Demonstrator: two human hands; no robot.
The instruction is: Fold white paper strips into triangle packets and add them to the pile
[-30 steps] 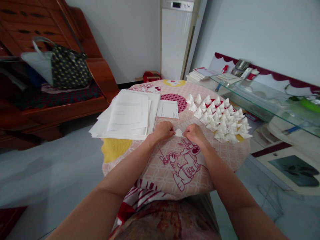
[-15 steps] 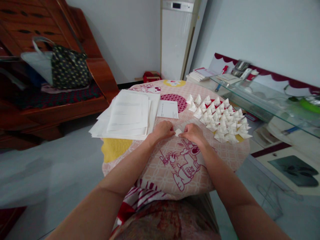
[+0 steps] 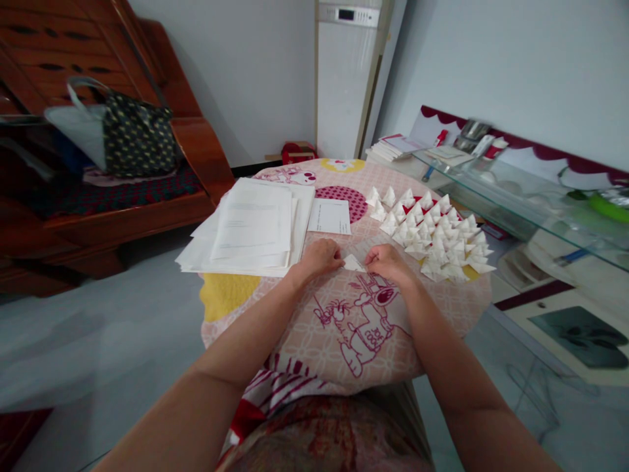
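Note:
A small piece of folded white paper lies between my hands on the table, showing a triangular shape. My left hand has its fingers closed on the left corner of the paper. At the opposite corner, my right hand pinches with thumb and fingers. Just beyond my left hand, a white printed slip lies flat. Many pointed folded paper pieces stand grouped to the right of my right hand.
The round table wears a pink patterned cloth. A stack of white sheets covers its left side. A glass shelf adjoins the right edge. At the left stands a wooden bench with a dotted bag.
My right hand has shifted slightly to the right. More of the paper between my hands now shows, as a wider triangle. My left hand has barely moved.

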